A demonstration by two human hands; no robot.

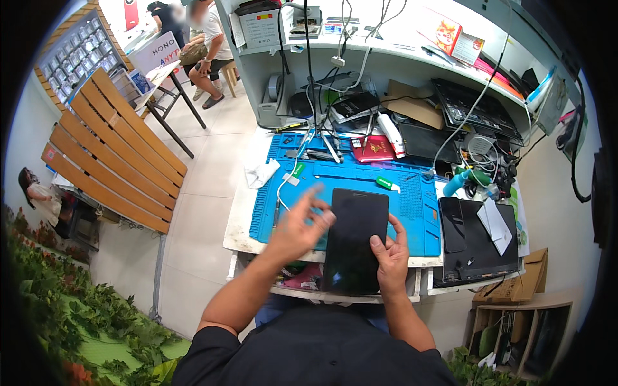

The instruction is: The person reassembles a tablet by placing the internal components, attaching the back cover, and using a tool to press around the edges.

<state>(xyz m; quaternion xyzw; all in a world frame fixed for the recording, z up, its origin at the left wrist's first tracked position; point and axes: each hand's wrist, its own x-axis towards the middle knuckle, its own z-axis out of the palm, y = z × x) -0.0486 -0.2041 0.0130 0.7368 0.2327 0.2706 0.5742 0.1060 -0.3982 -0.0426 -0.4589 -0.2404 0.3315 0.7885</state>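
A black tablet [356,241] with a dark screen is held upright over the front edge of the workbench. My right hand [391,258] grips its right side, with the thumb on the front edge and the fingers behind. Off the tablet's left edge, my left hand [301,226] is raised with its fingers apart and a little blurred; it holds nothing. Beneath and behind the tablet lies a blue repair mat [412,222]. A small green-and-white piece [387,184] rests on the mat just beyond the tablet's top.
A red booklet [373,149], small tools and cables crowd the mat's far side. At right, a black phone [452,224] lies on a dark laptop panel [476,264] near a light-blue bottle [456,183]. A white cloth [262,174] sits left. An open drawer [301,278] is below the bench.
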